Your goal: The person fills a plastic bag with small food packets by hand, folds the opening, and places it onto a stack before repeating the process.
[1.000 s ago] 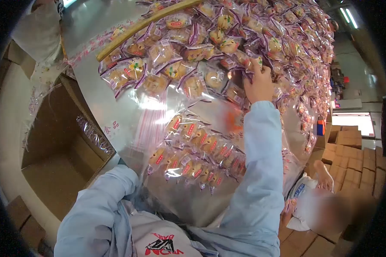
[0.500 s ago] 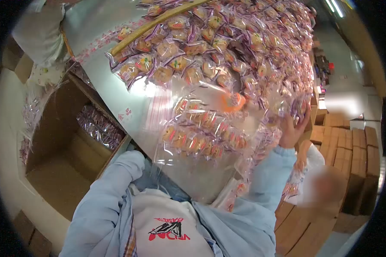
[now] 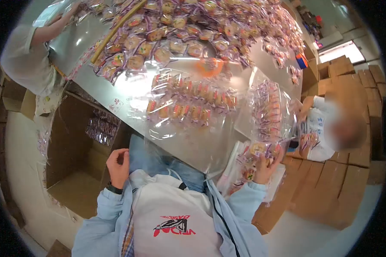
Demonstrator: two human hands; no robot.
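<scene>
My left hand [image 3: 118, 167], with a dark watch at the wrist, is beside the open carton with its fingers curled and nothing visible in them. My right hand [image 3: 266, 169] is closed round a small wrapped cake [image 3: 258, 149] at the table's right front edge, just above more wrapped cakes [image 3: 248, 173]. A clear plastic bag [image 3: 167, 130] lies on the metal table, with two rows of wrapped cakes [image 3: 193, 88] in it. Right of it, another clear bag holds a stack of wrapped cakes [image 3: 268, 111]. An orange round print [image 3: 210, 66] shows beyond the rows.
A large heap of wrapped cakes [image 3: 227, 25] covers the far table, with a wooden strip [image 3: 116, 32] along its left side. An open carton [image 3: 68, 150] stands at the left. One co-worker [image 3: 28, 60] is at the upper left, another [image 3: 319, 128] at the right, near stacked cartons [image 3: 343, 184].
My right hand has come back from the heap's right side to the near edge. My left hand has come into sight beside the carton. The whole view has shifted, showing more of both co-workers.
</scene>
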